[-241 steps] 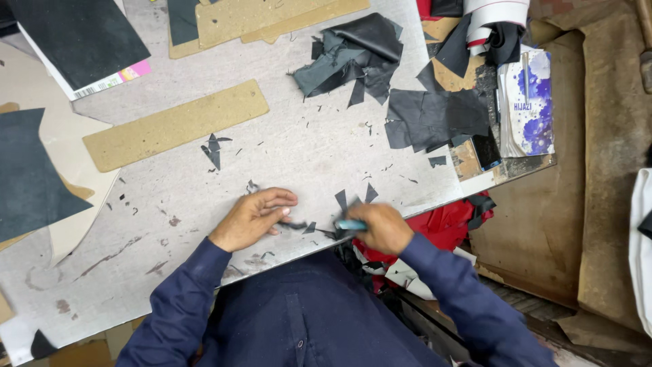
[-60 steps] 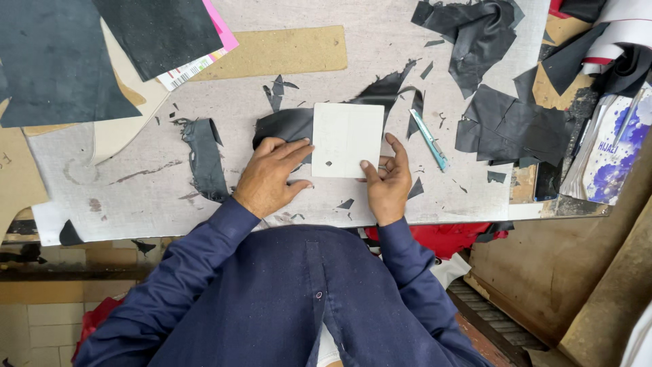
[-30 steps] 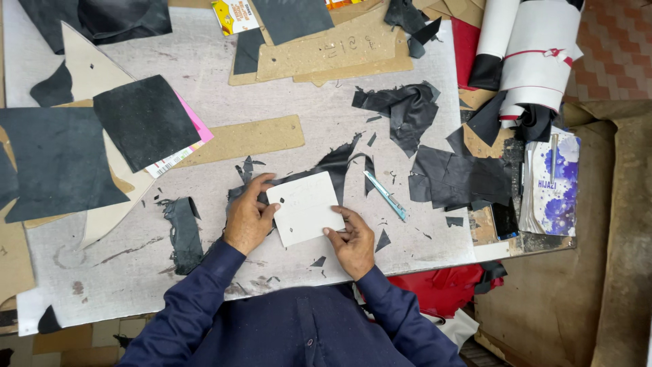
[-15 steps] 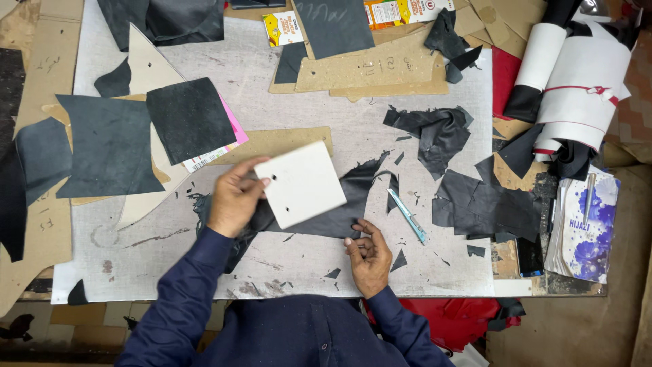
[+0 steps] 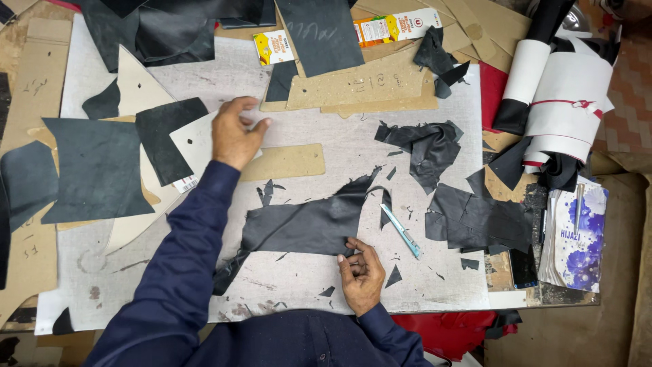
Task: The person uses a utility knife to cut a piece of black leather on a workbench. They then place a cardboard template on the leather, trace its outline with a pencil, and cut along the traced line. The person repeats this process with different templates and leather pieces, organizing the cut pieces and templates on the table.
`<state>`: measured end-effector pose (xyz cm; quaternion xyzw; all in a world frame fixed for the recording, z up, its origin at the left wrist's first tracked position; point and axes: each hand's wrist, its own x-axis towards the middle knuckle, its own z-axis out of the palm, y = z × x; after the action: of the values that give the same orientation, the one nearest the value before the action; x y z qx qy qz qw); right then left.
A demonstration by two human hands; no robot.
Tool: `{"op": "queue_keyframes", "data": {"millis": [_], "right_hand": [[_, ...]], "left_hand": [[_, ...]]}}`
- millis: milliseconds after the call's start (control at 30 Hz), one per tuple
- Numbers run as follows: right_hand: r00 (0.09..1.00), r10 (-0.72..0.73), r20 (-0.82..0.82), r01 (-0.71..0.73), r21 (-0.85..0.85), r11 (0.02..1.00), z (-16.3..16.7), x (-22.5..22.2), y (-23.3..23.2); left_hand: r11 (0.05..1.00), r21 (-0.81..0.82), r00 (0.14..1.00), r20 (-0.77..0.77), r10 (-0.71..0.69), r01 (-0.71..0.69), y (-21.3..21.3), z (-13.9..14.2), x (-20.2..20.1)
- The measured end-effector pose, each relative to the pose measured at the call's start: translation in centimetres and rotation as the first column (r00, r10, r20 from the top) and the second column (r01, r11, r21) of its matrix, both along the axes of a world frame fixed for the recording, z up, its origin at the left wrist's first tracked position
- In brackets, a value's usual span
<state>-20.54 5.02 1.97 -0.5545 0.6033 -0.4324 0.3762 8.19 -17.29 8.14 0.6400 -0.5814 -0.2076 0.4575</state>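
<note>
My left hand (image 5: pixel 234 134) reaches out to the left over a white card template (image 5: pixel 191 141), which lies flat on a stack beside a black leather square (image 5: pixel 163 139). Its fingers are spread and curled loosely above the card. My right hand (image 5: pixel 360 273) rests near the table's front edge, its fingertips pressing on the right edge of a long, ragged piece of black leather (image 5: pixel 305 225). A light-blue pen-like tool (image 5: pixel 401 231) lies just to the right of that piece, apart from both hands.
A brown cardboard strip (image 5: pixel 285 162) lies behind the leather piece. Black leather offcuts (image 5: pixel 475 216) and rolls of white and black material (image 5: pixel 564 102) crowd the right side. Large dark sheets (image 5: pixel 95 170) and cardboard patterns (image 5: pixel 367 85) cover the left and far sides of the grey worktop (image 5: pixel 272 278).
My left hand has carried the white card off the black leather piece to the stack on the left and laid it down. My right hand stays near the leather's edge.
</note>
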Motion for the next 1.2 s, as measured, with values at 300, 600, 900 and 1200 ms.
{"op": "queue_keyframes", "data": {"millis": [300, 600, 900, 1200], "right_hand": [[1.000, -0.031, -0.003, 0.031, 0.032, 0.999, 0.5, 0.2, -0.7], [0.999, -0.023, -0.047, 0.024, 0.011, 1.000, 0.1, 0.1, -1.4], [0.996, -0.009, -0.086, 0.006, -0.028, 1.000, -0.5, -0.3, -1.5], [0.995, -0.005, -0.097, -0.001, -0.061, 0.998, 0.5, 0.0, -1.9]], "left_hand": [[0.908, 0.403, 0.908, -0.326, 0.262, -0.118, -13.3, 4.2, -7.9], [0.664, 0.672, 0.942, 0.179, 0.285, -0.329, -16.0, 6.9, -11.8], [0.883, 0.441, 0.964, -0.120, 0.236, -0.161, -17.6, 4.8, -10.0], [0.943, -0.070, 0.332, -0.925, -0.184, 0.326, -20.7, 7.7, -3.2]]}}
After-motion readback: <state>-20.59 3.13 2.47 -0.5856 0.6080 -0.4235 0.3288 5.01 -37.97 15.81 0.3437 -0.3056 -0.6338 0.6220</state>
